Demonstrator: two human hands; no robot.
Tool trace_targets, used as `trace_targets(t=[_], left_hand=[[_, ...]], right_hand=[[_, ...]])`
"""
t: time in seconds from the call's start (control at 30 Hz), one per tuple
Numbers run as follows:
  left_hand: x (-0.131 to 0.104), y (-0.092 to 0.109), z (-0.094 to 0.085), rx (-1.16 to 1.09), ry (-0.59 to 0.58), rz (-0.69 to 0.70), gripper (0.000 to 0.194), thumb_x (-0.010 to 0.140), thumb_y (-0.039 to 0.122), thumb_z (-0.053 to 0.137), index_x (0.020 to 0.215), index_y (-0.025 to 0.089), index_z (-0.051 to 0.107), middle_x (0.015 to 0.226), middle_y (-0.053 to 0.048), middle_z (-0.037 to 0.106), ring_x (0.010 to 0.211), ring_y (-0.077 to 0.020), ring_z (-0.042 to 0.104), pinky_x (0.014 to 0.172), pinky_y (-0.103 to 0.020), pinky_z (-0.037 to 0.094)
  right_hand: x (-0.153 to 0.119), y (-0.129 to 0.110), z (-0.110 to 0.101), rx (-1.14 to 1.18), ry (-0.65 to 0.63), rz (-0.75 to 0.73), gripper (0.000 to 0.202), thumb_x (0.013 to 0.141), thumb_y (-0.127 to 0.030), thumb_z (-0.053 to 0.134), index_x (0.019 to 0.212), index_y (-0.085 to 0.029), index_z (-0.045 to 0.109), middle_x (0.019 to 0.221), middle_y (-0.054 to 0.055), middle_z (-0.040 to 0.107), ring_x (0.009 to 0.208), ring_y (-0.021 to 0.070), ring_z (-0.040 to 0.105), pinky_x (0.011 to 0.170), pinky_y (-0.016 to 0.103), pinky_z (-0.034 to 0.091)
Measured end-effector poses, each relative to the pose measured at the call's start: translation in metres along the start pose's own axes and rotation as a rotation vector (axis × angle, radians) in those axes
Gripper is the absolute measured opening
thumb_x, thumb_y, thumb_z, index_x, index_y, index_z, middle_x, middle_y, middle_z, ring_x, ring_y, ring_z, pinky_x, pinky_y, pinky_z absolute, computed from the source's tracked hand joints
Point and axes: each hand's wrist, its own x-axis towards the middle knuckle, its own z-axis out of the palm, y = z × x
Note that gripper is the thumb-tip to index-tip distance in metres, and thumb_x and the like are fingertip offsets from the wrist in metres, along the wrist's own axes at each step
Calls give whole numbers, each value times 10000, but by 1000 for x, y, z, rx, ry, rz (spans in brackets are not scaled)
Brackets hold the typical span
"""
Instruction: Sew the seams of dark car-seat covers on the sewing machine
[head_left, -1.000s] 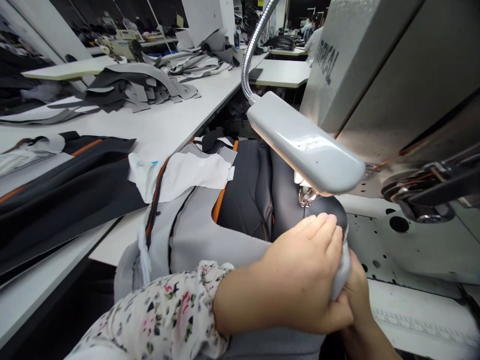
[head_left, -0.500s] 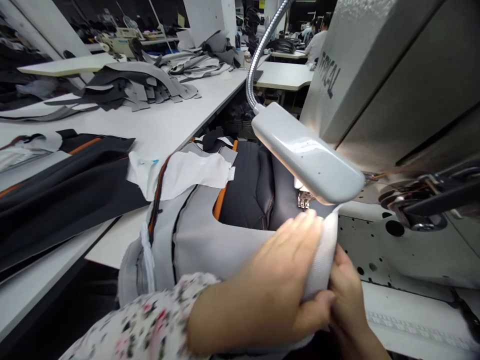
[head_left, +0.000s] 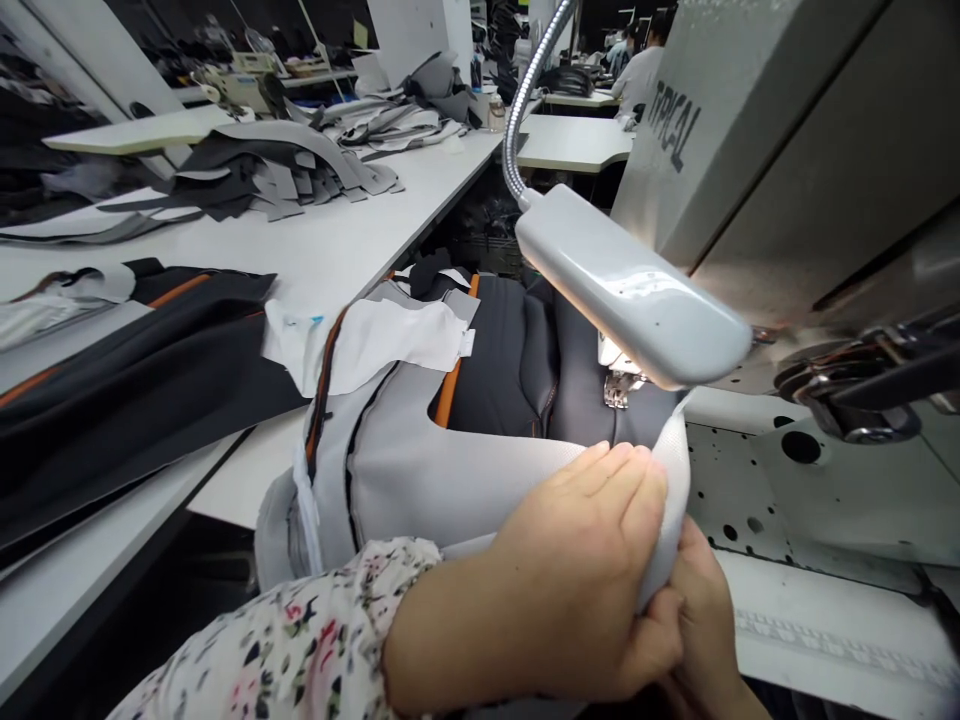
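Note:
A grey and black seat cover (head_left: pixel 420 460) with orange trim lies across the sewing machine's bed, grey backing side up along its near part. My left hand (head_left: pixel 577 560) presses on its folded edge, fingers together and thumb bent beneath, gripping the fabric. On the other side of that edge, my right hand (head_left: pixel 705 610) pinches the same cover from the right; its fingertips are partly hidden behind the fabric. Just beyond my left fingertips, the metal presser foot (head_left: pixel 618 388) rests over the dark material. The white lamp head (head_left: pixel 637 285) covers part of the needle area.
The sewing machine body (head_left: pixel 720 130) stands at the right, its perforated metal plate (head_left: pixel 735 480) beside my right hand. Another dark cover (head_left: pixel 142 380) lies on the left table. Stacked grey and black pieces (head_left: pixel 277 170) sit farther back. A person (head_left: pixel 645 75) is in the distance.
The lamp, machine and cover appear slightly shifted right in view. My left hand has moved slightly down and right against the fabric edge, and more of the presser foot shows.

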Motion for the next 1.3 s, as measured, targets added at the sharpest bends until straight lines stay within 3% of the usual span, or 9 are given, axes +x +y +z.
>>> trace_targets(t=[0.17, 0.4, 0.57, 0.73, 0.87, 1.03, 1.17, 1.3], left_hand=[[4, -8, 5, 59, 82, 34, 553, 933, 336, 489, 1363, -8, 548, 1404, -227, 607, 1382, -351, 546, 1237, -503, 411], [19, -19, 1, 102, 24, 7, 463, 921, 277, 493, 1314, 44, 570, 1418, -226, 610, 1373, -353, 557, 1171, -551, 475], [11, -16, 5, 139, 93, 20, 476, 936, 268, 486, 1334, 17, 565, 1405, -223, 620, 1337, -338, 584, 1175, -497, 478], [5, -10, 8, 151, 137, -4, 499, 948, 241, 498, 1386, 4, 528, 1399, -200, 626, 1318, -319, 595, 1187, -443, 467], [13, -13, 7, 131, 89, -14, 408, 920, 240, 506, 1276, 53, 581, 1321, -184, 658, 1231, -314, 635, 1138, -463, 499], [21, -17, 9, 138, 79, -12, 325, 908, 250, 508, 1169, 85, 609, 1186, -151, 679, 1102, -288, 648, 1051, -440, 537], [24, -21, 15, 199, 104, 44, 346, 932, 303, 521, 1169, 66, 607, 1151, -150, 664, 1097, -288, 634, 1034, -415, 531], [26, -26, 23, 409, 172, 153, 356, 984, 326, 459, 1135, 43, 612, 1058, -137, 629, 1016, -281, 620, 959, -398, 524]], right_hand=[[9, -5, 7, 86, 35, 97, 441, 562, -406, 866, 933, -213, 728, 770, 21, 745, 685, 235, 690, 610, 331, 602], [29, -6, 24, 125, 135, -38, 443, 567, -369, 832, 970, -199, 759, 921, 42, 779, 838, 236, 717, 729, 330, 616], [17, -2, 21, 175, 45, 55, 612, 628, -415, 874, 1190, -219, 734, 1096, 68, 779, 1009, 275, 730, 885, 386, 623], [4, 0, 15, 272, -66, 154, 780, 681, -464, 887, 1385, -258, 619, 1211, 89, 759, 1053, 299, 740, 933, 441, 623], [9, -2, 21, 281, -14, 122, 798, 663, -484, 899, 1369, -234, 624, 1205, 96, 762, 1062, 311, 744, 947, 451, 625], [17, -4, 25, 339, 54, 93, 705, 566, -399, 936, 1205, -216, 701, 1047, 60, 790, 1023, 299, 758, 957, 422, 629], [24, 6, 20, 372, 28, 119, 650, 581, -404, 940, 1157, -239, 689, 1019, 29, 798, 949, 254, 770, 814, 335, 659], [41, 22, 0, 306, -50, 153, 795, 582, -510, 935, 1261, -242, 622, 1116, 59, 798, 1017, 294, 767, 766, 355, 664]])
